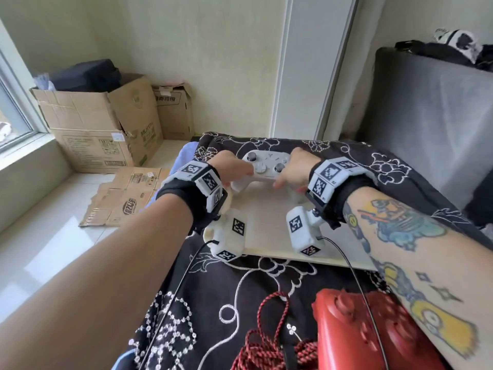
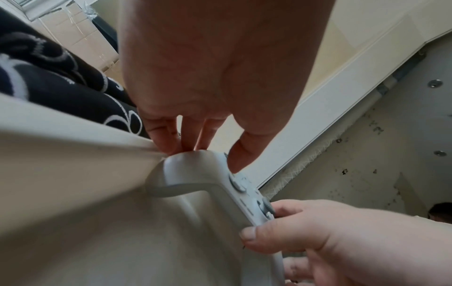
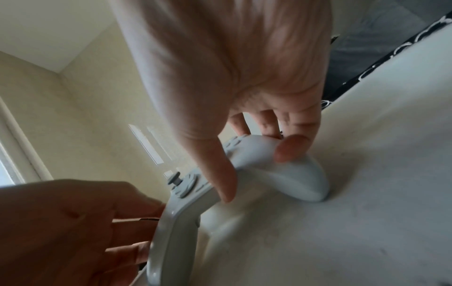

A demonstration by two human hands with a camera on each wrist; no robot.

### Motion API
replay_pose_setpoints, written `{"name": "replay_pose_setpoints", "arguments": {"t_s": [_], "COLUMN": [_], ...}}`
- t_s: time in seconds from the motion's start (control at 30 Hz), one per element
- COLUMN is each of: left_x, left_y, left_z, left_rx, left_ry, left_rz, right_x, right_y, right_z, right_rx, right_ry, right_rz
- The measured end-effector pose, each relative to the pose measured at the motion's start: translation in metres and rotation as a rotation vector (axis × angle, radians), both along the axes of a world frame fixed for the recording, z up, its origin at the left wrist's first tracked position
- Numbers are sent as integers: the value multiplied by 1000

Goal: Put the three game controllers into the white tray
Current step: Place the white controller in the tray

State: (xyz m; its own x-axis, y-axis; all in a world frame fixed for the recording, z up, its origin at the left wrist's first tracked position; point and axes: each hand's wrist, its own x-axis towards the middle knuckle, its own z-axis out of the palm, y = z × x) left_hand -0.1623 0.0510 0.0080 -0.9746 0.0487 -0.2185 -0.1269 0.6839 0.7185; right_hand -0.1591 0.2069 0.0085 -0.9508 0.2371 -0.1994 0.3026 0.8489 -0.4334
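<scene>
A white game controller [image 1: 266,166] stands tilted at the far end of the white tray [image 1: 266,228], buttons facing me. My left hand [image 1: 236,173] grips its left handle and my right hand [image 1: 292,173] grips its right handle. In the left wrist view the thumb [image 2: 240,154] presses the controller [image 2: 195,174] face while the fingers curl behind. In the right wrist view the handle tip [image 3: 308,185] touches the tray floor [image 3: 367,203]. A red controller [image 1: 360,332] with a red braided cable [image 1: 266,348] lies near me, partly under my right forearm. No third controller is in view.
The tray lies on a black bedspread [image 1: 213,303] with white flower outlines. Cardboard boxes [image 1: 101,124] and flattened cardboard [image 1: 125,198] sit on the tiled floor at the left. A grey upright cushion [image 1: 432,116] stands at the right.
</scene>
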Motion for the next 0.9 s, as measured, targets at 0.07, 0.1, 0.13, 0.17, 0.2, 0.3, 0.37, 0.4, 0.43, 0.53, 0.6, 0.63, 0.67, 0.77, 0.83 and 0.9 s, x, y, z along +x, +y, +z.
{"name": "replay_pose_setpoints", "arguments": {"t_s": [0.07,0.1,0.13,0.17,0.2,0.3,0.37,0.4,0.43,0.53,0.6,0.63,0.67,0.77,0.83,0.9], "left_x": [-1,-1,-2,-2,-3,-4,-2,-2,-1,6,11,14,16,20,20,20], "left_y": [-1,0,0,1,1,1,3,3,3,1,0,-1,-1,-2,-1,0], "left_z": [-1,0,-1,-1,-1,-1,1,2,3,6,7,8,9,11,11,9], "left_rx": [-44,-65,-91,-116,-130,-109,-51,-26,2,83,134,145,146,171,242,302], "left_ry": [-11,-12,-14,-15,-20,-21,-10,-3,8,-46,-50,-42,-33,-68,-125,-160], "left_rz": [-3,-10,-19,-28,-32,-38,-27,-25,-21,10,21,30,30,23,11,19], "right_x": [0,0,0,2,3,7,10,11,13,20,27,29,30,31,29,27], "right_y": [1,2,2,3,3,5,9,10,10,8,3,1,-1,-3,-1,2], "right_z": [-2,-2,-1,-1,0,0,1,0,0,0,1,2,1,0,0,-1], "right_rx": [10,7,1,-7,-21,-123,-200,-229,-257,-300,-295,-276,-228,-146,-128,-179], "right_ry": [16,24,26,23,17,1,11,21,35,58,41,27,17,12,16,4], "right_rz": [9,13,17,22,24,8,-14,-23,-29,-34,-37,-44,-51,-109,-111,-65]}}
